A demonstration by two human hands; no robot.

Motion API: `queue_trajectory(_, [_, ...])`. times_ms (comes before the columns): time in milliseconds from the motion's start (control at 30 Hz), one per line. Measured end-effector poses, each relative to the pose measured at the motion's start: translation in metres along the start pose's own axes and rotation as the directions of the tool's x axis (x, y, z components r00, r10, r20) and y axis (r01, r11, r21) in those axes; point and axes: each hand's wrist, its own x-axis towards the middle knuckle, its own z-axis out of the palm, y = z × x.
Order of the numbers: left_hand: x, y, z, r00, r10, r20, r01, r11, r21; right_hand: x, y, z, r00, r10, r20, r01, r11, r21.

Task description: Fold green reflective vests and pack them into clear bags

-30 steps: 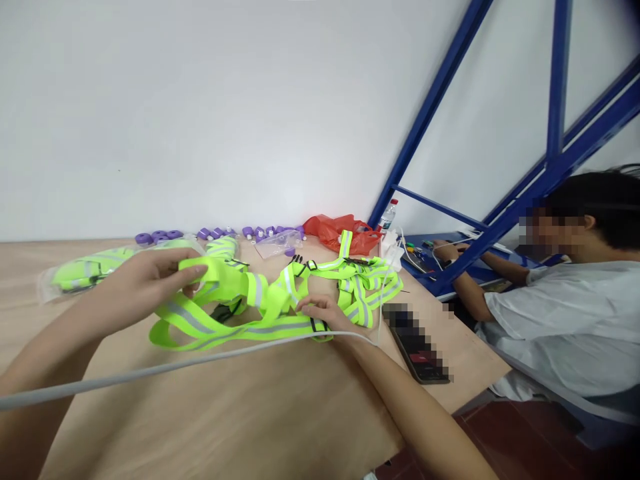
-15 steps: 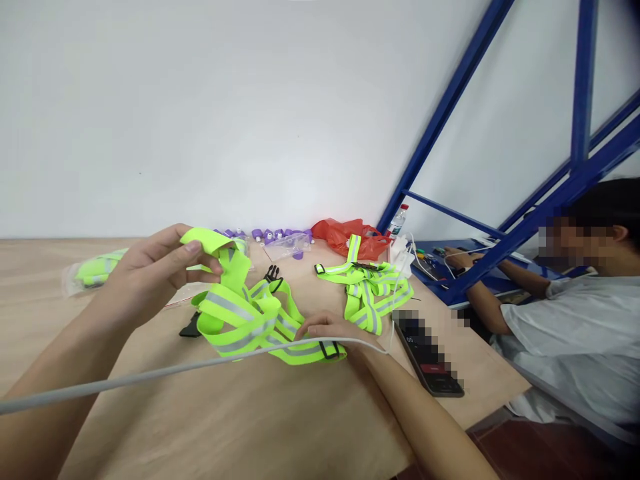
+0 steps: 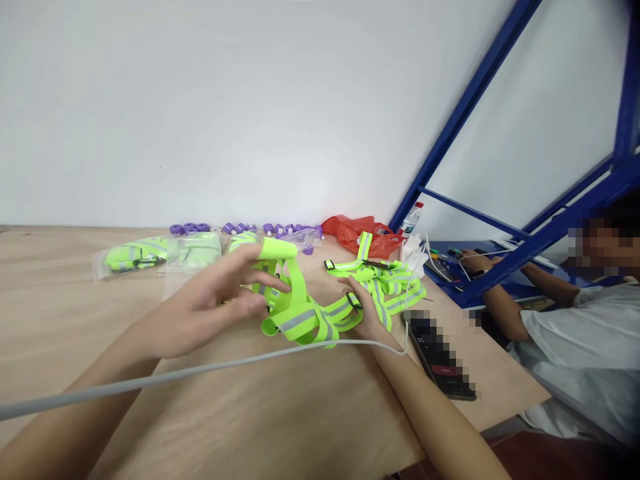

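At frame centre, a neon-yellow, grey-striped fabric strap (image 3: 299,321) is running rightward and down from my left hand (image 3: 203,307), fingers spreading loosely beneath its loop, to my right hand (image 3: 369,319), whose grip I cannot tell.

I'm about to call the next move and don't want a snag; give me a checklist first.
1. Left grip touching held strap: ok, a band loops over it.
2. Right grip closed on that strap: cannot tell, strap and black slider partly cover it.
3. Held strap lying flat: not ok, bands loop and cross.
4. Held strap apart from second strap: cannot tell from this angle.
5. White cable out of view: not ok, it runs across the foreground.
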Motion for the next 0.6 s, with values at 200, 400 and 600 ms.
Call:
queue_trajectory(200, [0.000,0.002,-0.004,0.965,-0.213,0.155,0.118,0.876,0.468,-0.001,-0.010,0.009,0.928,0.285,-0.241,-0.178,0.906,0.385])
queue_trajectory(400, [-0.002,-0.013,-0.038,0.900,-0.414,0.140,0.261,0.767,0.586,0.000,-0.013,0.011,0.925,0.313,-0.217,-0.178,0.859,0.480])
queue_trajectory(600, [0.014,-0.062,-0.042,0.723,-0.676,-0.139,0.404,0.251,0.879,0.002,-0.011,0.010,0.926,0.327,-0.190,-0.203,0.854,0.479])
